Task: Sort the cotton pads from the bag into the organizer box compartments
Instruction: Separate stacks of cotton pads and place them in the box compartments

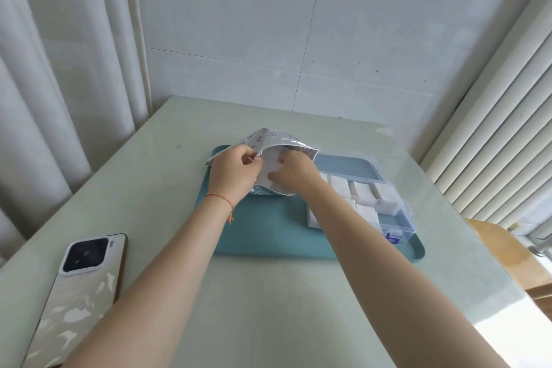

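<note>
Right hand (pixel 294 172) fingertips hidden (inside bag (pixel 268 140))

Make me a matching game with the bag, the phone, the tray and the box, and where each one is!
Things:
1. bag
2. phone
3. tray
4. organizer box

Places:
A. lying on the table, left of the tray
B. under the bag and the box
C. held by the left hand, the right hand reaching in
D. on the tray's right side, white pads inside

Pairs: 1-C, 2-A, 3-B, 4-D

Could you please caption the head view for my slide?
Left hand holds the bag open; right hand reaches in, box alongside.
</note>
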Available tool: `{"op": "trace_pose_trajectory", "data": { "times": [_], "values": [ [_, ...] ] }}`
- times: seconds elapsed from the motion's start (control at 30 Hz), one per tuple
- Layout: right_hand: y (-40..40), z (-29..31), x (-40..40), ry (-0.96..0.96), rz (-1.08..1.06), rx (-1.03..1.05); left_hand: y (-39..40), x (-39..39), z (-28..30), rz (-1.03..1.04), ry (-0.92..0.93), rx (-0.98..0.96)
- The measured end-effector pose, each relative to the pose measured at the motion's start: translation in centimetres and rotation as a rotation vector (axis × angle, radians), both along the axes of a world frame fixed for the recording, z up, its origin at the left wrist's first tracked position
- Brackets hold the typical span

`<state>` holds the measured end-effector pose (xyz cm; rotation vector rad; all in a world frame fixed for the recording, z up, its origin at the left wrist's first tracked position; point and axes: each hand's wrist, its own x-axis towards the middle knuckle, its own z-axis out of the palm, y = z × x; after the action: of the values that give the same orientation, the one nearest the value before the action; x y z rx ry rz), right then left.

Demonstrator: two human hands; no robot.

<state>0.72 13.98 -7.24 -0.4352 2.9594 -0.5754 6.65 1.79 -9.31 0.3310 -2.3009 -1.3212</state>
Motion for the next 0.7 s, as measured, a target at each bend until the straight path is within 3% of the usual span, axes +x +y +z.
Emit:
{"op": "trace_pose_trajectory", "data": {
  "times": [0.07, 0.2, 0.33, 0.5, 0.7],
  "values": [
    [-0.6, -1.1, -0.2, 0.026, 0.001, 0.051, -0.1, -0.1, 0.0, -0.006, 0.005, 0.01],
    [-1.5, -2.3, -0.7, -0.035, -0.028, -0.043, -0.2, -0.2, -0.1, -0.041, 0.006, 0.011],
    [-1.6, -1.9, -1.0, -0.09, -0.083, -0.236, -0.3, -0.3, -0.1, -0.073, 0.001, 0.052],
    [-1.7, -2.1, -1.5, -0.299, -0.275, -0.634, -0.4, -0.3, -0.2, -0.085, 0.002, 0.065],
    [-1.5, -1.8, -1.3, -0.4, -0.338, -0.751, -0.4, -0.2, -0.2, -0.075, -0.007, 0.053]
  ]
}}
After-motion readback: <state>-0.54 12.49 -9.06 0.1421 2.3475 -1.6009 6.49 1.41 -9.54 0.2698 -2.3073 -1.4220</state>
